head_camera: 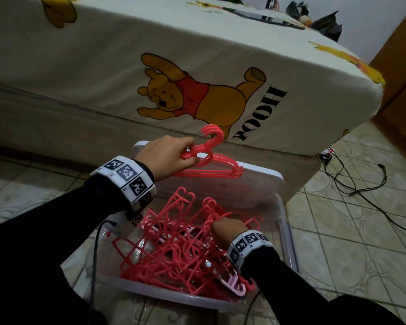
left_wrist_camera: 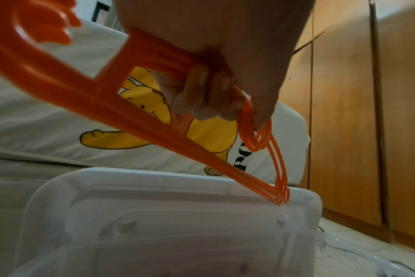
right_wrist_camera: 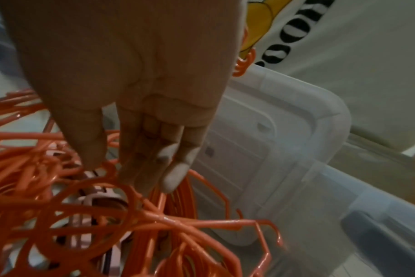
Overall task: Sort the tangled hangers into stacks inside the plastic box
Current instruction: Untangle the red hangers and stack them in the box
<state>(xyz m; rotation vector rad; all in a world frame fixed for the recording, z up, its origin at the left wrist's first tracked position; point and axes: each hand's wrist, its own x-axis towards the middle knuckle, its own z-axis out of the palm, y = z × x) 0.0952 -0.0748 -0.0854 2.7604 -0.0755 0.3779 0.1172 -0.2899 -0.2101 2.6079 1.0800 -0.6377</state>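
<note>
Hangers (head_camera: 174, 249) mostly lie tangled in the plastic box (head_camera: 288, 233); my left hand (head_camera: 167, 156) grasps a small aligned bundle (head_camera: 211, 167) above it, my right hand (head_camera: 225, 231) seemingly pinching another.

Box (head_camera: 288, 233) as landmark: its near left wall and corner sit behind the left sleeve, bottom hidden under the tangled hangers (head_camera: 174, 249). Right hand (head_camera: 225, 228) reaches into that pile; fingertips (right_wrist_camera: 171, 180) blurred in wrist view, can't tell whether they pinch a hanger or only touch. Pale pink hangers (head_camera: 234, 286) at the box's near right corner mostly buried, no. unclear. Above the box's far side, held bundle (head_camera: 209, 165) partly covered by left hand (head_camera: 167, 156); count unclear. Lid (left_wrist_camera: 154, 215) cut off by frame bottom. Items on bed beyond box too small to ID.
</note>
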